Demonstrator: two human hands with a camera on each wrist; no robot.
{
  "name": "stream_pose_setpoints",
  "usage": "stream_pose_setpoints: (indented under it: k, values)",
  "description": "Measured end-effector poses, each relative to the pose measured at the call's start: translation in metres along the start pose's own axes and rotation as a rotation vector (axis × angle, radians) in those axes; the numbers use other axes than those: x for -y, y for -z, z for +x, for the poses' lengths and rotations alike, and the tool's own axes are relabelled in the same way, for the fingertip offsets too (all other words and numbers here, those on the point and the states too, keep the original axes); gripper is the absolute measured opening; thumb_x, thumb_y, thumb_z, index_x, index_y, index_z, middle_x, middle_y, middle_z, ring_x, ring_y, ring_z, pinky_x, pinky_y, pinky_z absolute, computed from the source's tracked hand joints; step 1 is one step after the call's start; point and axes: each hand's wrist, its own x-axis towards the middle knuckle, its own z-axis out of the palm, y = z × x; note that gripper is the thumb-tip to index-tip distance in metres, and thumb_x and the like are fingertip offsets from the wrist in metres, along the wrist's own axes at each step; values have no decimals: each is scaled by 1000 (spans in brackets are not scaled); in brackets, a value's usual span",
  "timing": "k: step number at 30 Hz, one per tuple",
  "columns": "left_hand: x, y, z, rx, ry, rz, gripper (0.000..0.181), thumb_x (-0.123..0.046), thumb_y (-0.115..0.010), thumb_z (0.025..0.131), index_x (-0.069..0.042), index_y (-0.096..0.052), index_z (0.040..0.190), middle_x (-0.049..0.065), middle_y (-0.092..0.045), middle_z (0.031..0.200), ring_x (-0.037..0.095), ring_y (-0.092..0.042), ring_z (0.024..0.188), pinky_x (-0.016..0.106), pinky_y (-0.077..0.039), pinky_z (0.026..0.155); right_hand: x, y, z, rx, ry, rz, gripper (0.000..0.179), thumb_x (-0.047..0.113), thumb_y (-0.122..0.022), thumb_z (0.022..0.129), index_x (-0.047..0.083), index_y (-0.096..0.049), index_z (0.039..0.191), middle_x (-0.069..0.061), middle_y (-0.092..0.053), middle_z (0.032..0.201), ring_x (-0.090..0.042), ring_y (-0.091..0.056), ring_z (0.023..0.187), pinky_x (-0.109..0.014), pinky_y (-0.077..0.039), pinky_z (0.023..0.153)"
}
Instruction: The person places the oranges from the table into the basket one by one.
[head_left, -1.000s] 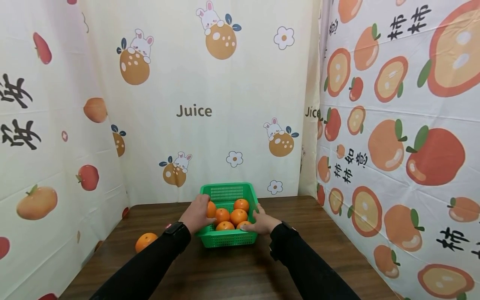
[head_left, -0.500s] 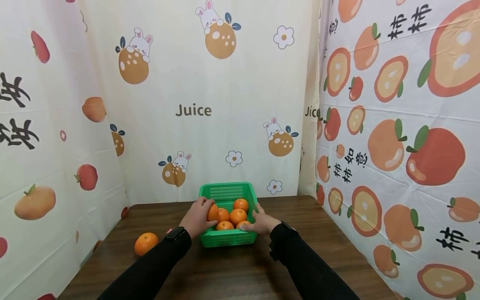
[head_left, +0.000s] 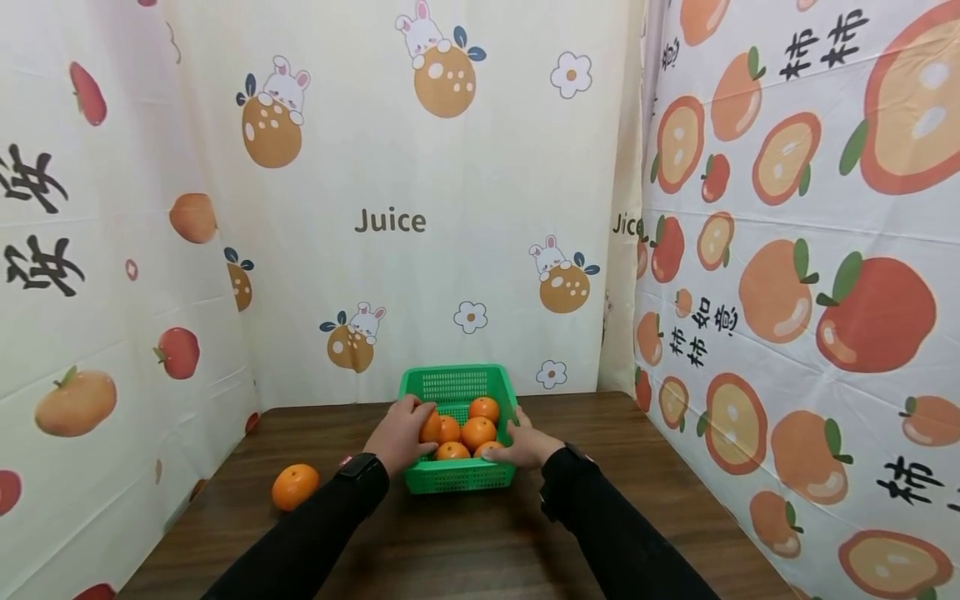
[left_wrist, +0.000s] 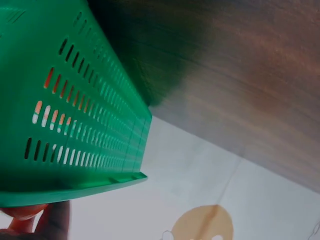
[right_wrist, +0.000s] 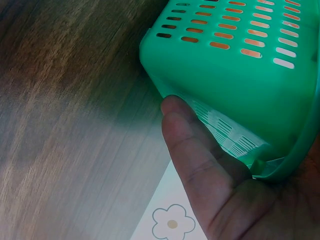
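Observation:
A green plastic basket [head_left: 461, 480] with slotted walls stands on the table against the back curtain, with several oranges [head_left: 477, 432] inside. My left hand [head_left: 401, 435] reaches over its left rim and holds an orange [head_left: 430, 427] in its fingers, low beside the other fruit. In the left wrist view the slotted basket wall [left_wrist: 75, 100] hides most of that hand. My right hand [head_left: 529, 446] grips the basket's right side. Its thumb lies over the rim, and in the right wrist view its fingers [right_wrist: 192, 155] extend along the outer wall.
One loose orange [head_left: 295, 487] lies on the brown wooden table [head_left: 450, 554], left of the basket, near my left forearm. Fruit-printed curtains [head_left: 480, 167] enclose the table at the back and both sides.
My left hand has moved slightly right and down with the orange, further into the basket. The right hand and the basket stay in place.

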Motion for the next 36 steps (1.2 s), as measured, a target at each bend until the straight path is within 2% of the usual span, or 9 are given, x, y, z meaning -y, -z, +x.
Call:
stream_pose_setpoints:
  k: [7,13,18,27,36]
  values:
    - [-4,2,-2,17,27,6,70,-39,-91,86,-12,-65,145,11,-60,125,24,-58,105,44,-58,96,-1,-2,1,-3,6,-1,103,67,-67,96,-1,-32,165,-18,2,180,-45,-34,157,-58,-36,124]
    - [-4,-1,-1,7,23,47,69,-40,-90,86,-13,-65,144,11,-60,126,24,-59,105,43,-59,94,2,1,-8,-6,29,0,101,65,-66,98,-3,-32,165,-20,1,180,-47,-33,157,-59,-35,124]
    - [-7,-1,1,19,14,85,66,-38,-90,86,-13,-65,142,12,-61,125,25,-59,104,43,-60,92,1,1,-5,-10,20,-5,103,67,-66,97,-1,-31,166,-18,1,180,-46,-32,158,-59,-35,125]
    - [-12,1,5,124,14,89,63,-27,-93,84,-12,-66,139,16,-61,132,29,-64,110,49,-58,100,0,0,-7,4,28,9,99,64,-65,99,-3,-33,165,-19,1,180,-47,-35,156,-60,-35,124]
    - [-4,-6,11,160,-5,116,66,-30,-95,81,-12,-68,139,14,-64,126,28,-65,104,48,-59,96,3,0,-9,2,22,39,100,64,-65,99,-3,-30,165,-19,1,180,-47,-33,157,-61,-35,124]
